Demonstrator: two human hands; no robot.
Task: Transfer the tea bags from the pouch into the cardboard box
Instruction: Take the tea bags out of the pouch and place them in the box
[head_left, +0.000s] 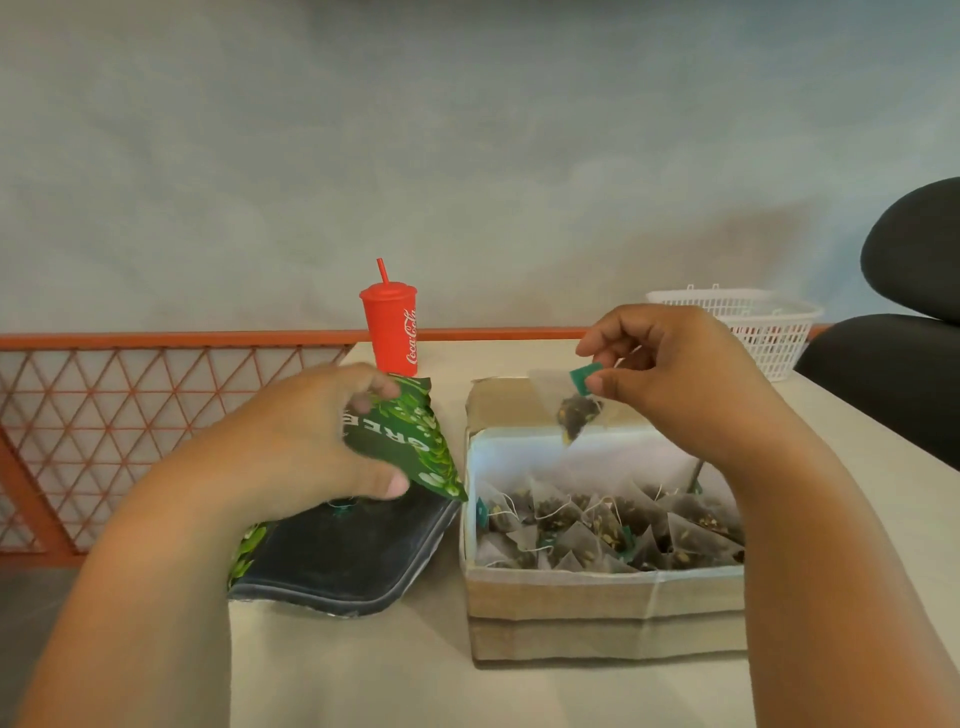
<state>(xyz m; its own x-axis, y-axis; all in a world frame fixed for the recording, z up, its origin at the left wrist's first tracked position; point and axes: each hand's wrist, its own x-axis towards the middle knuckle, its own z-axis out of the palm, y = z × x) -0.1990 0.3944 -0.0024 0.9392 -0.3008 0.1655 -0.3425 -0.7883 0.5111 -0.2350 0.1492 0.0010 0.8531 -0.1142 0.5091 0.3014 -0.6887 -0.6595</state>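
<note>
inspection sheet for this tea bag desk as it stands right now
surface: beige table, bare at the near edge
job's things: green foil pouch lying open at left; open cardboard box beside it, holding many pyramid tea bags; one more tea bag hanging above the box's far edge
clutter: red plastic cup with straw; white plastic basket
hands: left hand grips the pouch's top flap; right hand pinches the hanging bag's green tag
cables: nothing seen
surroundings: orange lattice railing, grey wall, black chair at right
</note>
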